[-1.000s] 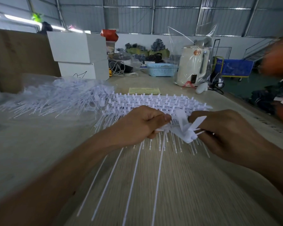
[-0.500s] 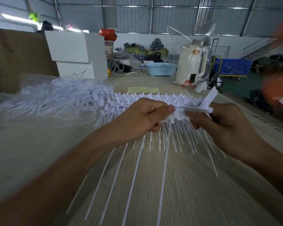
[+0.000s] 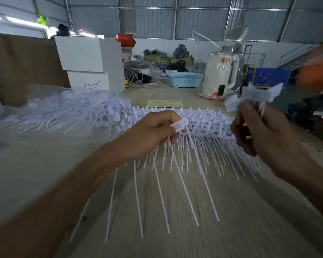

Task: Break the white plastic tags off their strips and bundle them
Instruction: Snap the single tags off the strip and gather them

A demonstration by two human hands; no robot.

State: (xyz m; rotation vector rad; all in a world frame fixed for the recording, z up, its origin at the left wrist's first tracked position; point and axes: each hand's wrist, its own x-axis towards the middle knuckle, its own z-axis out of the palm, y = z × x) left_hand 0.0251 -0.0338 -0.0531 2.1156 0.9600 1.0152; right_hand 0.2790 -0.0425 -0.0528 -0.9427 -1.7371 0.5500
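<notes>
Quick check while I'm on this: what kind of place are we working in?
Probably a warehouse or small factory workshop: corrugated metal walls and roof, stacked white cartons on the long worktable, and a blue cart on the open floor behind.

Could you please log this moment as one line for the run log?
left hand: grips tags | right hand: lifts broken-off tag pieces | strips: on table

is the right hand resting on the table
No, the right hand is raised above the table, pinching a cluster of white tags.
</notes>
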